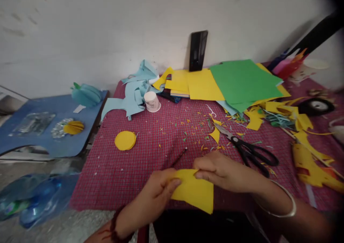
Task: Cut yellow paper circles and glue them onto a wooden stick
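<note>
A piece of yellow paper (196, 192) is held up at the table's front edge between both hands. My left hand (158, 189) pinches its left side, thumb on top. At its upper edge my right hand (220, 169) grips it between thumb and fingers. Just beyond the hands a dark pencil (179, 156) lies on the cloth. Black-handled scissors (245, 146) rest to the right of it, blades pointing away to the left. Farther left sits a stack of round yellow paper pieces (125, 140).
A checked cloth (107, 182) covers the table. Green sheets (244, 83), yellow sheets (204, 85), blue scraps (134, 96), a paper cup (152, 101) and a phone (198, 51) stand toward the wall. A yellow glue gun (309, 164) lies right. Leftward is a blue low table (53, 105).
</note>
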Demonstrator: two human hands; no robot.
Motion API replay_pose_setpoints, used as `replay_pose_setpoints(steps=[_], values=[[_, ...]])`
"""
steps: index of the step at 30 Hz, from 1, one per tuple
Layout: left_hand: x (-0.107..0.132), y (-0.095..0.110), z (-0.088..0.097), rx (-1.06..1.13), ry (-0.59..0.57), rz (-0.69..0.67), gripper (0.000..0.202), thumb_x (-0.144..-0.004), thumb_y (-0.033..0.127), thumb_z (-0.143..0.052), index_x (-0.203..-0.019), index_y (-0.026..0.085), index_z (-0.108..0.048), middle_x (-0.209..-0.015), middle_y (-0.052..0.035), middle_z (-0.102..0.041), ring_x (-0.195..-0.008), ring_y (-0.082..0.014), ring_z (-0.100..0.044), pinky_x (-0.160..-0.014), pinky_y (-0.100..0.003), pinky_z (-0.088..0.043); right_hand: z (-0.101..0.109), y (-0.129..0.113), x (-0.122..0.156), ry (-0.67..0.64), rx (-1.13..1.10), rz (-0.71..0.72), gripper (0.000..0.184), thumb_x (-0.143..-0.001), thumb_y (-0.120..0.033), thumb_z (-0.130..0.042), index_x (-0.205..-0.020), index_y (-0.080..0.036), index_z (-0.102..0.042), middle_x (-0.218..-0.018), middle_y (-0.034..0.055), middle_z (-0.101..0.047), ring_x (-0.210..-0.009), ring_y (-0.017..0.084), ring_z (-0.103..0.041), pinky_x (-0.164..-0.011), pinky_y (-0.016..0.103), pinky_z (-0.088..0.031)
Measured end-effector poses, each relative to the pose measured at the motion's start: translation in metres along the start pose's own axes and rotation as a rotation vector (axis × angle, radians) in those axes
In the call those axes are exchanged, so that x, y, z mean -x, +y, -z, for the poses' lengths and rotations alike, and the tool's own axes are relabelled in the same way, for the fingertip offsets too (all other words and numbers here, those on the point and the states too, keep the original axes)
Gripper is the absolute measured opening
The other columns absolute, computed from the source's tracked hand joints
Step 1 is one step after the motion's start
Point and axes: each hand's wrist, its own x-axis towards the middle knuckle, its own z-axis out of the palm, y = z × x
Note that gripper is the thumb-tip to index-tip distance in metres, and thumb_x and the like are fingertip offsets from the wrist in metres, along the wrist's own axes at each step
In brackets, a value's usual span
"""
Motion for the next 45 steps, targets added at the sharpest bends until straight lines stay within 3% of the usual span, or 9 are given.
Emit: replay_pose_setpoints(steps=[6,9,13,20,24,28,32,40,45], values=[[-0.001,-0.02,-0.012,0.68,0.503,-0.113,0.017,-0.083,0.037,-0.06,-0.091,0.022,-0.059,-0.061,0.0057,-0.055,-0.05,-0.0082,-0.046,-0.049,-0.02,-0.037,-0.028,0.0,-0.008,0.343,-0.39,-0.201,0.03,-0.096,-0.041,-0.041,-0.074,-0.02,-0.045,-0.065,-0.0042,-0.042,-0.054,0.01,-0.04,-0.048,0.021,-0.03],[-0.012,-0.015,-0.036,0.741,0.463,-0.036,0.033,-0.078,0.039,-0.066,-0.104,0.022,-0.057,-0.088,-0.0015,-0.067,-0.065,-0.0126,-0.059,-0.055,-0.023,-0.045,-0.035,-0.004,-0.003,0.352,-0.432,-0.233,0.03,-0.096,-0.042,-0.039,-0.076,-0.02,-0.044,-0.064,-0.0041,-0.042,-0.054,0.01,-0.04,-0.049,0.022,-0.031],[-0.021,-0.006,-0.06,0.583,0.442,0.06,0.03,-0.077,0.041,-0.067,-0.096,0.017,-0.061,-0.078,-0.0018,-0.067,-0.063,-0.0126,-0.06,-0.059,-0.024,-0.049,-0.031,-0.011,0.005,0.291,-0.332,-0.195,0.024,-0.093,-0.04,-0.048,-0.082,-0.019,-0.048,-0.074,-0.0006,-0.05,-0.065,0.012,-0.047,-0.057,0.024,-0.036],[-0.026,0.01,-0.069,0.226,0.215,0.036,0.026,-0.085,0.032,-0.055,-0.105,0.017,-0.061,-0.087,-0.0052,-0.069,-0.065,-0.0148,-0.063,-0.059,-0.027,-0.051,-0.03,-0.004,0.0,0.403,-0.963,-0.353,0.032,-0.081,-0.046,-0.062,-0.099,-0.02,-0.058,-0.084,0.0022,-0.064,-0.065,0.014,-0.059,-0.058,0.026,-0.045],[-0.014,0.015,-0.022,-0.296,-0.081,-0.204,0.019,-0.084,0.026,-0.06,-0.101,0.02,-0.065,-0.101,-0.0061,-0.069,-0.089,-0.0186,-0.063,-0.078,-0.032,-0.05,-0.027,0.011,-0.006,0.566,-1.225,-0.513,0.025,-0.078,-0.042,-0.068,-0.09,-0.022,-0.063,-0.076,0.0021,-0.07,-0.062,0.017,-0.063,-0.06,0.03,-0.049],[-0.008,-0.011,0.071,-0.789,0.467,-0.293,0.022,-0.083,0.027,-0.061,-0.105,0.021,-0.062,-0.106,-0.0078,-0.067,-0.104,-0.0221,-0.06,-0.095,-0.043,-0.045,-0.017,0.02,-0.009,0.581,-1.324,-0.589,0.021,-0.074,-0.038,-0.072,-0.08,-0.02,-0.063,-0.068,0.0036,-0.07,-0.057,0.018,-0.065,-0.057,0.031,-0.052],[-0.016,-0.049,0.141,-0.965,0.542,-0.21,0.053,-0.075,0.029,-0.069,-0.124,0.021,-0.052,-0.126,-0.0121,-0.058,-0.119,-0.0288,-0.052,-0.102,-0.052,-0.04,-0.016,0.024,-0.012,0.525,-1.349,-0.671,0.024,-0.075,-0.039,-0.072,-0.083,-0.018,-0.064,-0.065,0.004,-0.07,-0.054,0.016,-0.065,-0.054,0.028,-0.053],[-0.012,-0.055,0.157,-0.746,0.557,-0.061,0.059,-0.07,0.035,-0.072,-0.124,0.023,-0.052,-0.125,-0.0108,-0.059,-0.115,-0.0281,-0.056,-0.099,-0.05,-0.044,-0.016,0.036,-0.011,0.512,-1.369,-0.753,0.022,-0.078,-0.039,-0.07,-0.084,-0.019,-0.066,-0.066,0.0031,-0.069,-0.056,0.016,-0.066,-0.054,0.026,-0.055],[-0.009,-0.057,0.163,-0.516,0.561,-0.032,0.031,-0.078,0.033,-0.064,-0.107,0.022,-0.062,-0.123,-0.0085,-0.062,-0.115,-0.0257,-0.057,-0.1,-0.047,-0.043,-0.016,0.036,-0.012,0.504,-1.356,-0.791,0.021,-0.078,-0.039,-0.07,-0.084,-0.019,-0.066,-0.066,0.003,-0.069,-0.056,0.016,-0.066,-0.054,0.027,-0.056]])
